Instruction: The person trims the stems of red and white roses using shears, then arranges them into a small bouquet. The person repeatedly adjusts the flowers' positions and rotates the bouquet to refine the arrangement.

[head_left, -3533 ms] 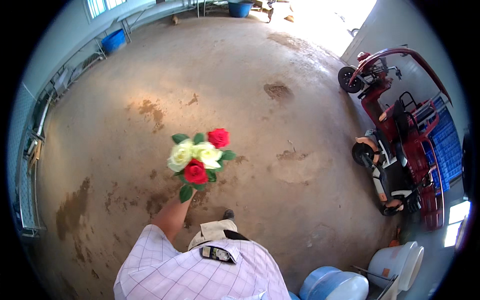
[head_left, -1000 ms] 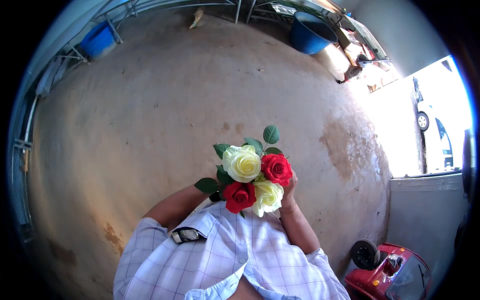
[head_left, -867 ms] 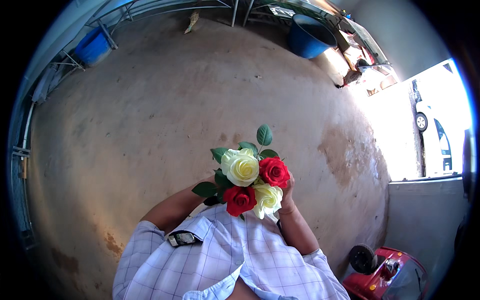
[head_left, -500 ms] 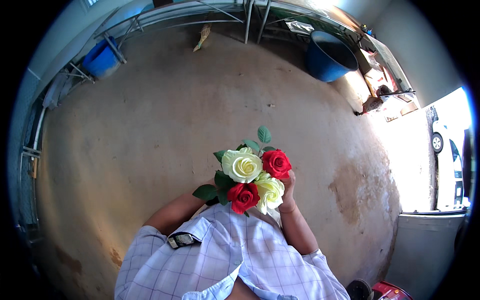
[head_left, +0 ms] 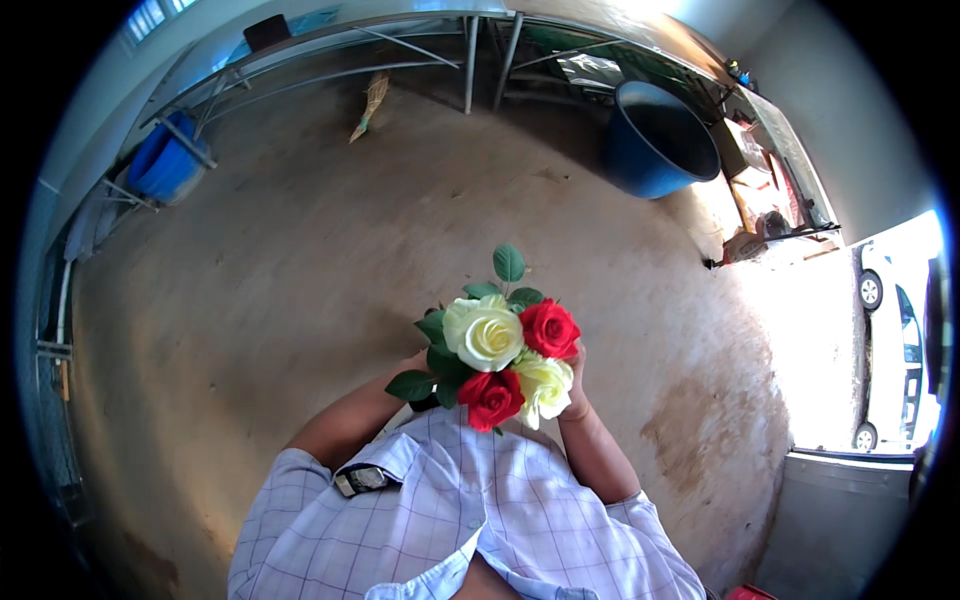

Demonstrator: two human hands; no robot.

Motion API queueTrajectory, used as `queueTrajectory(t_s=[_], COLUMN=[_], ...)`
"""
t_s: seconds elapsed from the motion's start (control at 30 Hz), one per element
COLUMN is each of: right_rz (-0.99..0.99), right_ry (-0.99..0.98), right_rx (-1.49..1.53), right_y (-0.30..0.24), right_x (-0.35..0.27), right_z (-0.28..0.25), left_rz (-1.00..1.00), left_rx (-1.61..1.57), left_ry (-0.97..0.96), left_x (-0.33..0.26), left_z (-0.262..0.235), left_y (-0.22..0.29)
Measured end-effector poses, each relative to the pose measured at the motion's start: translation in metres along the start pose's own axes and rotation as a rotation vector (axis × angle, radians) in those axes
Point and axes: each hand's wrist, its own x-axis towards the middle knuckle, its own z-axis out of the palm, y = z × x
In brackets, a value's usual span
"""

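A small bunch of roses stands in front of my chest, blooms up toward me. It has a cream rose [head_left: 483, 333] at the upper left, a red rose [head_left: 550, 329] at the upper right, a second red rose [head_left: 490, 400] and a second cream rose [head_left: 544, 389] below. Green leaves [head_left: 508, 264] stick out at the top and left. My right hand [head_left: 577, 384] is closed on the bunch from its right side, mostly covered by the blooms. On the other side my left forearm [head_left: 358, 412] reaches behind the leaves. The left hand's fingers and the stems are hidden.
A concrete floor [head_left: 300, 250] spreads around me. At the far side are metal-framed tables [head_left: 470, 70], a straw broom [head_left: 371, 105], a large blue tub [head_left: 660, 140] and a blue bucket [head_left: 170, 160]. A bright doorway on the right shows a white vehicle [head_left: 895, 350] outside.
The view has shifted, so the tub, bucket and broom sit lower in the picture. More of the vehicle shows. The roses stay in front of my chest, barely moved.
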Motion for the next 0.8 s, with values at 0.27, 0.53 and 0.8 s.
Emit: queueTrajectory(t_s=[0.27, 0.53, 0.8], right_rz=[-0.078, -0.094, 0.085], right_ry=[0.135, -0.221, -0.606], right_rx=[0.056, -0.324, 0.034], right_y=[-0.009, -0.037, -0.042], right_x=[0.184, 0.332, 0.464], right_z=[-0.011, -0.054, -0.138], left_rz=[-0.113, -0.134, -0.038], left_rx=[-0.06, -0.102, -0.015], left_ry=[0.021, 0.054, 0.045], left_x=[0.054, 0.109, 0.165], left_z=[0.112, 0.191, 0.229], left_y=[0.148, 0.259, 0.352])
